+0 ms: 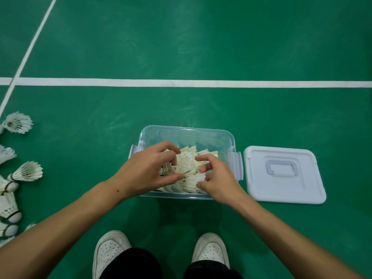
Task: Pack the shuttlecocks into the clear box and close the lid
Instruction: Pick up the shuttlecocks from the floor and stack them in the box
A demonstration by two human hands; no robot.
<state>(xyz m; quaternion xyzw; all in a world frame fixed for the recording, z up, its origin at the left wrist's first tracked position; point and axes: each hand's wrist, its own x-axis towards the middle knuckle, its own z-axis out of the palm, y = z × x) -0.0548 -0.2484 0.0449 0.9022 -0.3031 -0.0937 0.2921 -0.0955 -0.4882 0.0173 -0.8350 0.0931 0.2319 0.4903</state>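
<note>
A clear plastic box stands on the green court floor in front of my feet, its lid off. Several white feather shuttlecocks lie piled in its near half. My left hand reaches into the box from the left, thumb and fingers curled around shuttlecocks. My right hand comes in from the right, fingers bent onto the pile's feathers. The white lid with a handle lies flat on the floor just right of the box. More loose shuttlecocks lie at the far left.
White court lines cross the floor beyond the box and run diagonally at upper left. My two white shoes stand just behind the box. Another shuttlecock lies higher up on the left edge.
</note>
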